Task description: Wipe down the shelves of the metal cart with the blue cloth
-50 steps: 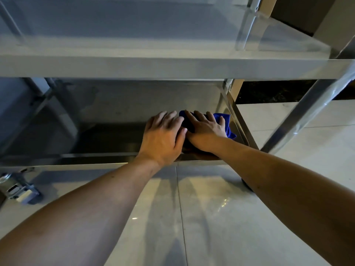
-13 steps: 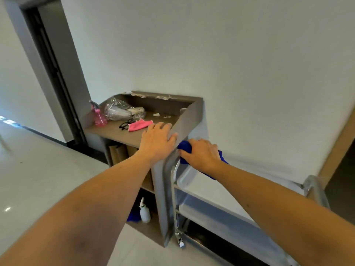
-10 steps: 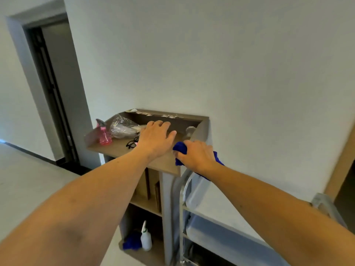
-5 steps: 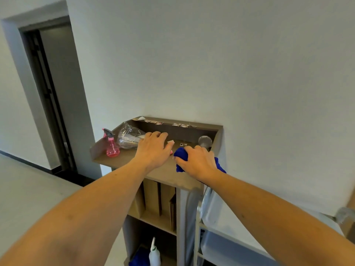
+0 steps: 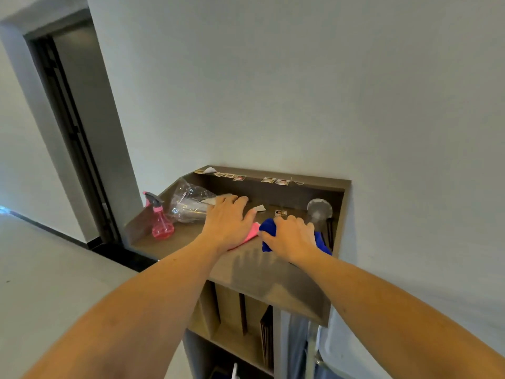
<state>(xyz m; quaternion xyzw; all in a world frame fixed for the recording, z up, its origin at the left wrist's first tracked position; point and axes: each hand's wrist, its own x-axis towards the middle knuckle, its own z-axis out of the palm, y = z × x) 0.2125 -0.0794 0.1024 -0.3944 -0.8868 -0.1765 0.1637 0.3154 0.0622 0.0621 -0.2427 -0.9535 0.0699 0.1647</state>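
Both hands are up on the brown wooden stand (image 5: 273,277), off the metal cart (image 5: 314,348) low at the right, so wiping looks finished. The right hand (image 5: 293,236) clutches the blue cloth (image 5: 267,228), bunched with no clear long axis. The left hand (image 5: 228,221) lies spread flat over a pink cloth (image 5: 252,232).

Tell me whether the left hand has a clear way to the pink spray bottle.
Probably yes: the left hand lies flat nearby, and only the clear plastic bag sits beside the pink spray bottle.
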